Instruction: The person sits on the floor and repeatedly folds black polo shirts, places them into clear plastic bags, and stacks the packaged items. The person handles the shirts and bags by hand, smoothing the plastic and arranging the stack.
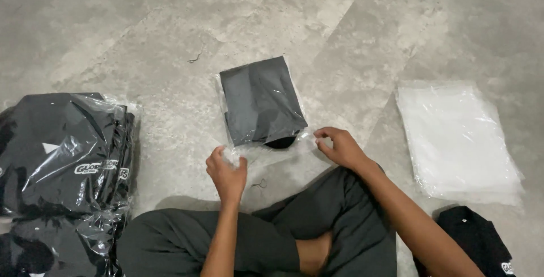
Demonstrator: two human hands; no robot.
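A folded black garment (260,100) lies in a clear plastic bag (266,148) on the grey floor in front of me. A bit of the garment pokes out at the bag's open end, which faces me. My left hand (226,174) pinches the left corner of the bag's open flap. My right hand (338,145) pinches the right corner of the same flap. Both hands hold the flap stretched between them, just below the garment.
A pile of bagged black garments (62,158) is stacked at the left. A stack of empty clear bags (456,135) lies at the right. An unbagged black garment (476,237) sits at the lower right. My crossed legs (272,231) are at the bottom.
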